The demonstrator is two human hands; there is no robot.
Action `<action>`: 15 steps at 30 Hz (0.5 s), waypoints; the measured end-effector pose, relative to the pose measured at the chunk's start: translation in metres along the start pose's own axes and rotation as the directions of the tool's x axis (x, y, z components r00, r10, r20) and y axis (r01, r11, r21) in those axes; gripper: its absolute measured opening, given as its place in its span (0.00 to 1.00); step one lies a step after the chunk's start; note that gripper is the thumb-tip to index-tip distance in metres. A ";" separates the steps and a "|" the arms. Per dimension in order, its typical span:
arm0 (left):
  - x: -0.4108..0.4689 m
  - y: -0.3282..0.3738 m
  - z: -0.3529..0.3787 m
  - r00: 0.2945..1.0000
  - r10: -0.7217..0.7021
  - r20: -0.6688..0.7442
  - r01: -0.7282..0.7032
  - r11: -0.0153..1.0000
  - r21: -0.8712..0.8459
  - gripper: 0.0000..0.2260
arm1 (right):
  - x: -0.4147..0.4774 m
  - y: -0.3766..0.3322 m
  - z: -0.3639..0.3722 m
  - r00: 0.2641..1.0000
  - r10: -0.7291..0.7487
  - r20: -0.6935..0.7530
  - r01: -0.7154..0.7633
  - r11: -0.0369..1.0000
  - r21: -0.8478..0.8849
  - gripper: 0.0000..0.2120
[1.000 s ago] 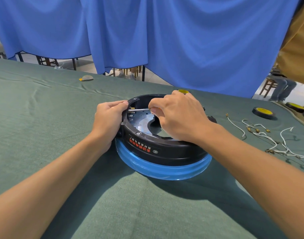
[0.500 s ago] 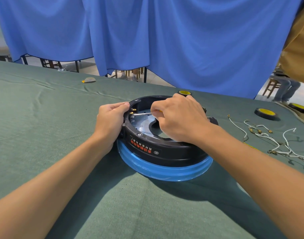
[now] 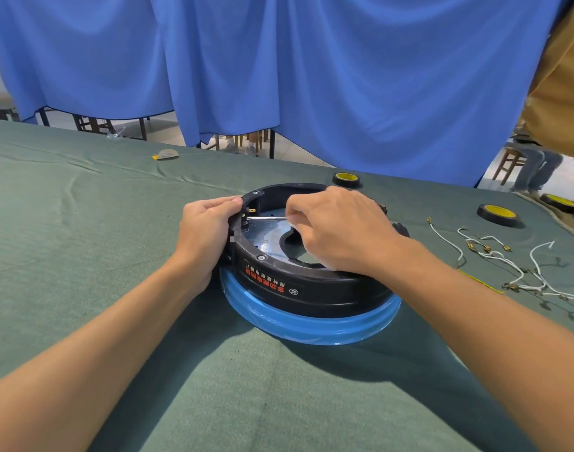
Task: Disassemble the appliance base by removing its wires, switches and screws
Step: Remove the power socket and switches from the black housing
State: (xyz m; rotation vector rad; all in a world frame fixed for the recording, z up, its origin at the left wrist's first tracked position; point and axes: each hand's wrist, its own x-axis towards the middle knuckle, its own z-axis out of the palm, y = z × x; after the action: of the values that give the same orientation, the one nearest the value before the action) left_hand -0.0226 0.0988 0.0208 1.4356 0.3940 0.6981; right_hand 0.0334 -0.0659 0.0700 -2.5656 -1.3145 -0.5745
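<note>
My left hand [image 3: 207, 230] is curled over the left rim of the appliance base [image 3: 311, 290], thumb along the top of the black wall and fingers down its outside. The base sits in the middle of the green worktop [image 3: 83, 249], a black ring above a blue band. This grip is my brace: whatever I push from the right, the left hand has to push back, or the base will skid on the cloth.

Inside the ring the screwdriver [image 3: 266, 218] lies almost level, its tip at the inner left wall just beside a small brass terminal [image 3: 250, 210] (I cannot tell whether the tip is seated in a screw head). My right hand [image 3: 341, 233] is closed round the tool, fingertips pinching the shaft, the handle hidden in my fist.

To do this well I should press straight along the shaft, turn with the fingers and not the wrist, and go slowly so the tip doesn't slip out and chew the head.

The loose white wires [image 3: 494, 256] lie well apart on the right; I judge that a good place for the screw too.
</note>
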 end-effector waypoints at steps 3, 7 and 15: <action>0.003 0.002 -0.001 1.000 0.016 -0.012 -0.015 0.999 0.038 0.13 | -0.017 0.011 -0.005 0.967 0.165 -0.194 -0.160 0.986 0.038 0.08; 0.010 0.000 -0.002 0.997 0.081 0.018 -0.083 0.978 0.189 0.13 | -0.043 0.027 0.000 0.829 0.381 -0.410 -0.326 0.924 0.200 0.12; 0.009 0.000 -0.001 0.971 0.204 0.128 -0.228 0.950 0.212 0.26 | -0.021 0.062 0.013 0.711 0.552 -0.437 -0.433 0.832 0.347 0.15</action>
State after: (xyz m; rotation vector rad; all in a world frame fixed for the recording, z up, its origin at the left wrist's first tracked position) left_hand -0.0168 0.1052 0.0220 1.7422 0.2409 0.7681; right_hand 0.0758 -0.1134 0.0489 -2.1982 -0.4381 -0.8684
